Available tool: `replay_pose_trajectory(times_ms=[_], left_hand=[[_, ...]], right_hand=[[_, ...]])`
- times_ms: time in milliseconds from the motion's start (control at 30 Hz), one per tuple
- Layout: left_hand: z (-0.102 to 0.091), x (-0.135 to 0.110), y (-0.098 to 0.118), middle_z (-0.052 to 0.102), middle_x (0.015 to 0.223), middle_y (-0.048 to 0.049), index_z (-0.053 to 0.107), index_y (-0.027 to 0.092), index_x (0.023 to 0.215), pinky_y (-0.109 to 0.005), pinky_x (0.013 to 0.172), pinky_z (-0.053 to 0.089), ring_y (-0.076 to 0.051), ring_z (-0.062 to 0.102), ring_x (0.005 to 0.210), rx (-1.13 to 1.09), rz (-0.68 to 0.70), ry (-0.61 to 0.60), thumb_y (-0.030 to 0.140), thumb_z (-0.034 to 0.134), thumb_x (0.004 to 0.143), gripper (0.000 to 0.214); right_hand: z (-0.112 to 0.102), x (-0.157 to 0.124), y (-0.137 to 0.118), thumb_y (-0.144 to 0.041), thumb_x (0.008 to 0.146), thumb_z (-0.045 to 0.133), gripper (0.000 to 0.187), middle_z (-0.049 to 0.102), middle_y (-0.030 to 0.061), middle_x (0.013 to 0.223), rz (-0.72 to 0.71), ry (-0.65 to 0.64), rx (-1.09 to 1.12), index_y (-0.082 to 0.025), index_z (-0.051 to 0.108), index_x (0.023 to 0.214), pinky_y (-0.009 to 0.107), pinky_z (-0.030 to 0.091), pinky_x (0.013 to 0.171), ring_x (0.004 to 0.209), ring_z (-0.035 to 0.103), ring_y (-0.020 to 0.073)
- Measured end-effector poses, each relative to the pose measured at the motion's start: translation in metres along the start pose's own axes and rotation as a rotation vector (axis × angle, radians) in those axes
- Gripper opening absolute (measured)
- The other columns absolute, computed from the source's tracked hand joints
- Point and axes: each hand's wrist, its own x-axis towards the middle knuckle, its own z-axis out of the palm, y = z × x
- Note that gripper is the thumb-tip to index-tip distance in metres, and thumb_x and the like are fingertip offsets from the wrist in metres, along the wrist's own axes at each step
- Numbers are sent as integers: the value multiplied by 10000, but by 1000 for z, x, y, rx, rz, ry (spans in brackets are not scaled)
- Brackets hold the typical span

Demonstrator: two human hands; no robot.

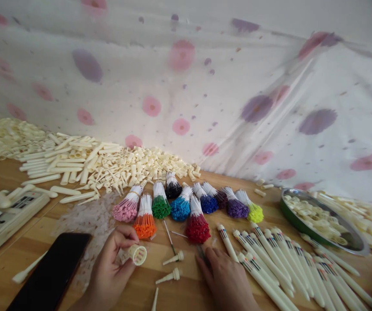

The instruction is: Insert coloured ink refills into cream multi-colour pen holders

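Note:
My left hand (113, 261) pinches a hollow cream slotted pen part (139, 255), its round open end facing me. Just below the red bundle of pen refills (198, 222), my right hand (223, 274) rests low over the table with fingers curled. A thin dark piece shows at its fingertips, too hidden to name. Between the hands lie two cream pointed pen tips (169, 275) and a loose refill (169, 236). More refill bundles stand behind in several colours, among them orange (145, 222), pink (128, 207), green (161, 204) and light blue (180, 207).
Finished-looking multicolour pens (279, 255) lie in rows at right, before a green-rimmed metal dish (285, 216) of cream rings. A black phone (52, 270) and a power strip (14, 216) lie left. Cream pen parts (134, 166) are heaped along the flowered plastic sheet (186, 95).

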Motion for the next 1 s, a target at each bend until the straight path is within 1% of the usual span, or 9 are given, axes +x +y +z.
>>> replay_pose_trajectory(times_ms=[100,200,300,367,433,533,667,800,1000], left_hand=[[-1,-1,-4,551,843,18,532,256,825,-227,713,477,-144,566,789,35,6,-1,64,598,731,223],[1,3,-1,567,835,23,541,244,767,-219,702,483,-144,576,788,21,-60,81,120,654,706,179],[2,11,8,605,761,31,527,228,712,-211,647,487,-144,590,721,-32,-262,262,257,731,655,214],[1,18,15,615,638,44,524,222,709,-199,520,472,-135,573,584,-73,-428,345,397,748,620,298],[1,23,20,596,537,63,528,221,726,-190,389,422,-125,524,456,-118,-555,370,514,734,585,386],[2,25,21,589,490,76,533,220,742,-206,338,405,-127,510,385,-191,-628,347,585,715,562,445],[5,21,13,637,521,55,549,220,748,-263,481,505,-180,635,502,-228,-602,276,574,715,587,423],[10,16,3,684,584,26,564,235,753,-332,559,551,-233,688,594,-261,-585,214,568,700,623,382],[18,12,-1,732,730,-2,540,260,738,-386,583,576,-276,716,708,-338,-568,159,549,668,680,322]], right_hand=[[-5,2,3,-307,857,545,174,691,56,730,23,-7,-13,-189,583,735,271,401,499,652,673,228],[-17,8,-2,-310,863,539,199,678,48,701,23,77,32,-192,562,704,255,364,480,616,655,213],[-35,22,-23,-224,913,437,225,672,32,723,-27,127,209,-194,531,712,227,368,523,638,645,170],[-45,36,-45,-191,916,422,184,671,16,705,-26,53,324,-190,519,759,208,364,524,632,644,152],[-51,51,-68,-215,920,437,126,678,0,714,-52,-15,367,-192,515,823,192,358,514,640,652,141],[-49,72,-95,-257,925,441,111,700,13,764,-73,-31,344,-194,517,873,199,366,519,683,670,160],[-39,87,-111,-250,935,394,160,708,102,807,-72,-47,252,-149,519,929,250,408,518,711,683,239],[-37,92,-113,-168,920,353,177,697,134,820,-137,-69,175,-131,525,933,305,460,544,739,682,278],[-41,100,-105,-136,842,459,118,689,147,835,-327,-126,131,-124,540,926,302,457,558,737,676,273]])
